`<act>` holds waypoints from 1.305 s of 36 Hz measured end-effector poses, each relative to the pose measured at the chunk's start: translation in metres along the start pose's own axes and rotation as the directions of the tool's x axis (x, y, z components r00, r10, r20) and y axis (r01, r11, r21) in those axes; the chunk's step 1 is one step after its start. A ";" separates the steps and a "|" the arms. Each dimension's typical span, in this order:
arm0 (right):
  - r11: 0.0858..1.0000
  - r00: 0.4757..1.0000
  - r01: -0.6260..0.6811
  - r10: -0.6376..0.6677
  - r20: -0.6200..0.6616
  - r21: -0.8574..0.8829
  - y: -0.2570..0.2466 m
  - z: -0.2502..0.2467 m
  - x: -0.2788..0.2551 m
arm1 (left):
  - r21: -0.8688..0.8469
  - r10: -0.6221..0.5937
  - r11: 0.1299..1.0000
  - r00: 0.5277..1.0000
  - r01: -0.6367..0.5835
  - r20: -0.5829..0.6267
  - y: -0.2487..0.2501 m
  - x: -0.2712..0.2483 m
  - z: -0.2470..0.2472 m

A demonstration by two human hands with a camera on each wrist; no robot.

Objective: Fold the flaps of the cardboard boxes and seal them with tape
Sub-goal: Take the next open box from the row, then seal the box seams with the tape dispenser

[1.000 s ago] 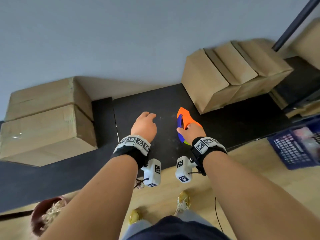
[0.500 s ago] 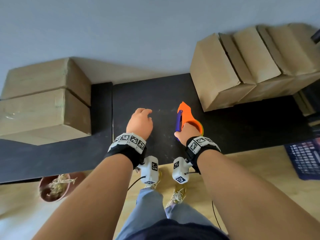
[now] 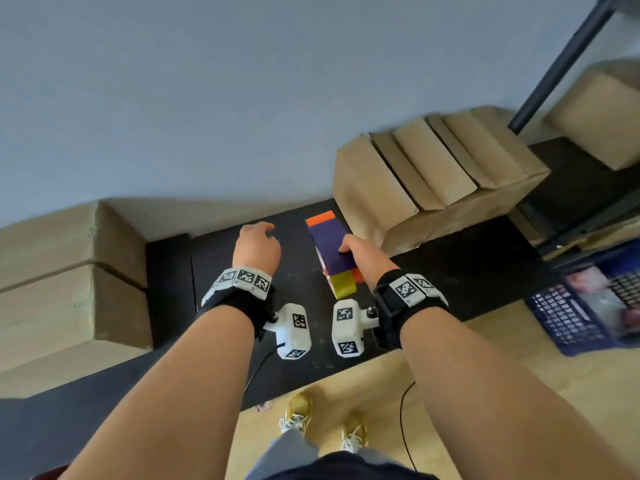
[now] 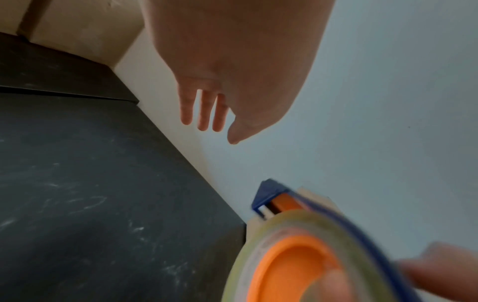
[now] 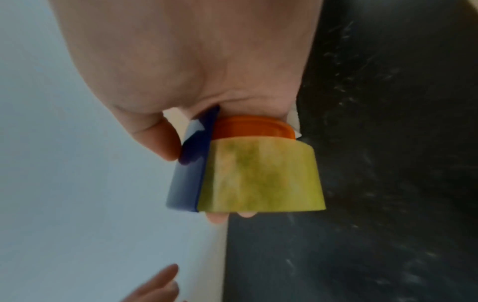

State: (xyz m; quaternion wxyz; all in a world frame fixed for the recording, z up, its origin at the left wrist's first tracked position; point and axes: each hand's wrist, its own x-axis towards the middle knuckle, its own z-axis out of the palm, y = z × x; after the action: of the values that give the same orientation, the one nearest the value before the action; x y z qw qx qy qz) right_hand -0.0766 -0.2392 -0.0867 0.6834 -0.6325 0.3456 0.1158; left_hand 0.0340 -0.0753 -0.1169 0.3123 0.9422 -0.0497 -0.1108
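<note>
Two hands are out over the black counter, and only one is busy. The right hand holds the tape holder, with its fingers curled round the blue and orange body. The left hand holds nothing. Its fingers hang loose and a little apart, above the counter.

No box is under the hands. The stack of boxes sits on the counter to the left. The flat boxes lean in a pile on the right, close beside the tape holder. I think the person is about to go for another box.

What could go wrong? The free end of the tape could stick back onto the roll, and then it would be hard to find. I cannot see the cutting edge, but if the loose left hand bumps it, it may get scratched. The leaning pile may also slide if a box is pulled out fast, because flat cardboard is smooth.

The tape holder is hard, shiny plastic with a round orange middle. The roll is yellow-green, see-through and round. The boxes are brown, dull and square-edged. The counter is dark, flat and scuffed with pale marks.
</note>
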 end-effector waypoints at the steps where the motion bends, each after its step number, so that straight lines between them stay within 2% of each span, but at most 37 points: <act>1: 0.999 0.999 0.035 -0.034 -0.006 0.042 -0.007 -0.004 -0.003 | 0.005 0.003 1.000 1.000 -0.003 -0.003 0.004 0.004 -0.002; 5: 0.974 0.985 0.167 -0.159 -0.059 0.151 -0.036 -0.016 -0.013 | -0.001 0.050 0.999 0.999 -0.050 0.003 0.027 0.013 -0.007; 9: 0.961 0.972 0.216 -0.194 -0.135 0.171 -0.057 -0.035 -0.023 | -0.024 0.114 0.993 0.993 -0.113 0.034 0.059 0.012 -0.001; 14: 0.944 0.914 0.318 -0.278 -0.296 0.093 -0.069 -0.065 -0.030 | -0.016 0.233 0.972 0.969 -0.233 0.077 0.103 0.005 0.018; 16: 0.933 0.871 0.360 -0.326 -0.367 0.027 -0.069 -0.079 -0.031 | -0.023 0.306 0.952 0.945 -0.306 0.110 0.119 0.002 0.030; 20: 0.917 0.790 0.390 -0.379 -0.483 -0.082 -0.063 -0.106 -0.033 | 0.048 0.459 0.879 0.868 -0.475 0.190 0.148 -0.004 0.060; 24: 0.912 0.745 0.388 -0.394 -0.538 -0.131 -0.051 -0.131 -0.032 | 0.208 0.494 0.788 0.797 -0.579 0.347 0.171 -0.008 0.085; 29: 0.910 0.736 0.367 -0.411 -0.538 -0.193 -0.037 -0.152 -0.030 | 0.431 0.475 0.617 0.748 -0.659 0.463 0.190 -0.003 0.104; 32: 0.913 0.751 0.352 -0.406 -0.521 -0.204 -0.034 -0.159 -0.029 | 0.495 0.423 0.538 0.726 -0.682 0.542 0.191 0.004 0.113; 37: 0.918 0.772 0.334 -0.396 -0.497 -0.213 -0.030 -0.164 -0.025 | 0.444 0.393 0.595 0.724 -0.670 0.567 0.174 0.011 0.125; 47: 0.918 0.806 0.349 -0.397 -0.440 -0.190 -0.041 -0.145 -0.022 | 0.477 0.417 0.586 0.749 -0.654 0.515 0.145 0.003 0.117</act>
State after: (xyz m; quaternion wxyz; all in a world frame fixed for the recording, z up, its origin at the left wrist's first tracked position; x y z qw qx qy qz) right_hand -0.1154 -0.3777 -0.0351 0.5561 -0.7302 0.3632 -0.1602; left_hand 0.0048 -0.2596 -0.1221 -0.0184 0.8924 -0.4249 -0.1507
